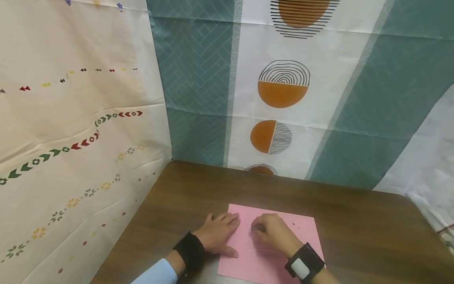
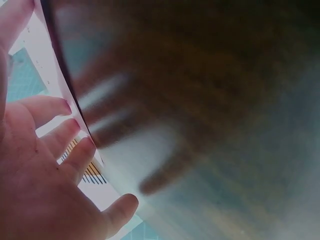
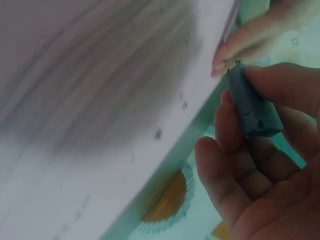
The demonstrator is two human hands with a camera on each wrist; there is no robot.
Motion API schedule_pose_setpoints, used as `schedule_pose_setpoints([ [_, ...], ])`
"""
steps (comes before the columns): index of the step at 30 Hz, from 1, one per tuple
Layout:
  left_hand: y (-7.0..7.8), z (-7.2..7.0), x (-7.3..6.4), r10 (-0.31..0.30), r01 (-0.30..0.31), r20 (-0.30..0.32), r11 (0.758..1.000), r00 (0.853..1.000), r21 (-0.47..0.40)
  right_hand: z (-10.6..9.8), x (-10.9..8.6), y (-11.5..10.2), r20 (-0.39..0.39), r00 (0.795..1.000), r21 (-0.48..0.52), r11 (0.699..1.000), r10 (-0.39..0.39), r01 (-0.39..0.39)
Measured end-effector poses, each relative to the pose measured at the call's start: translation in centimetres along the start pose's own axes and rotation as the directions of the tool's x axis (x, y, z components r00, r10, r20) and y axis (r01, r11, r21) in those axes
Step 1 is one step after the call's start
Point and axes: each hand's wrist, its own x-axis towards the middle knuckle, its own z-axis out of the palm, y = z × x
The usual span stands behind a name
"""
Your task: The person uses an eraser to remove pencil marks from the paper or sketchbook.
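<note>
A pink sheet of paper (image 1: 239, 266) lies on the wooden table with faint grey lines across its middle. My right hand (image 1: 278, 234) is over the sheet and pinches a small dark grey eraser (image 3: 255, 107) between thumb and fingers. The eraser's worn end, with crumbs clinging to it, is right at the paper in the right wrist view. Spread over the sheet's left edge, my left hand (image 1: 218, 232) rests with its fingers extended and its thumb lower on the paper. Dark crumbs (image 1: 295, 225) dot the paper to the right of my right hand.
Brown tabletop (image 1: 191, 189) surrounds the sheet. A patterned teal and white cloth (image 1: 198, 79) hangs behind the table's far edge. Along the left side hangs a cream embroidered cloth (image 1: 71, 130), and white fabric (image 1: 425, 165) hangs at the right.
</note>
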Motion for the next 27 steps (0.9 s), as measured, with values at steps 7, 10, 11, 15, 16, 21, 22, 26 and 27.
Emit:
schedule_pose_setpoints([
  [7, -0.1, 0.2, -0.1, 0.005, -0.005, -0.018, 1.0, 1.0, -0.007, 2.1, 0.5, -0.4, 0.081, 0.996, -0.039, 0.999, 0.032, -0.029],
  [10, -0.1, 0.2, -0.1, 0.005, -0.005, -0.023, 1.0, 1.0, 0.003, 2.5, 0.6, -0.6, 0.057, 0.998, -0.068, 0.997, 0.031, -0.027],
  [11, -0.2, 0.2, -0.1, 0.007, -0.007, -0.026, 1.0, 1.0, 0.008, 2.6, 0.7, -0.7, 0.051, 0.998, -0.075, 0.997, 0.031, -0.027],
  [15, 0.0, 0.0, -0.1, 0.011, -0.01, -0.024, 1.0, 1.0, 0.015, 2.6, 0.7, -1.0, 0.046, 0.999, -0.119, 0.993, 0.02, -0.014],
  [16, 0.1, -0.1, -0.1, 0.01, -0.01, -0.021, 1.0, 1.0, 0.013, 2.6, 0.7, -1.0, 0.044, 0.999, -0.13, 0.991, 0.015, -0.009],
  [21, 0.4, -0.6, -0.2, -0.006, 0.006, -0.011, 1.0, 1.0, 0.003, 2.7, 0.2, -0.3, 0.022, 0.999, -0.194, 0.981, 0.029, -0.025],
  [22, 0.4, -0.6, -0.2, -0.01, 0.01, -0.009, 1.0, 1.0, 0.002, 2.7, 0.1, -0.1, 0.018, 0.999, -0.2, 0.979, 0.045, -0.041],
  [26, 0.3, -0.4, -0.1, -0.016, 0.016, -0.005, 1.0, 1.0, 0.008, 2.3, -0.6, 0.8, -0.007, 0.992, -0.209, 0.97, 0.123, -0.122],
  [27, 0.3, -0.4, -0.1, -0.016, 0.016, -0.004, 1.0, 1.0, 0.011, 2.1, -0.8, 1.0, -0.018, 0.99, -0.213, 0.967, 0.138, -0.138],
])
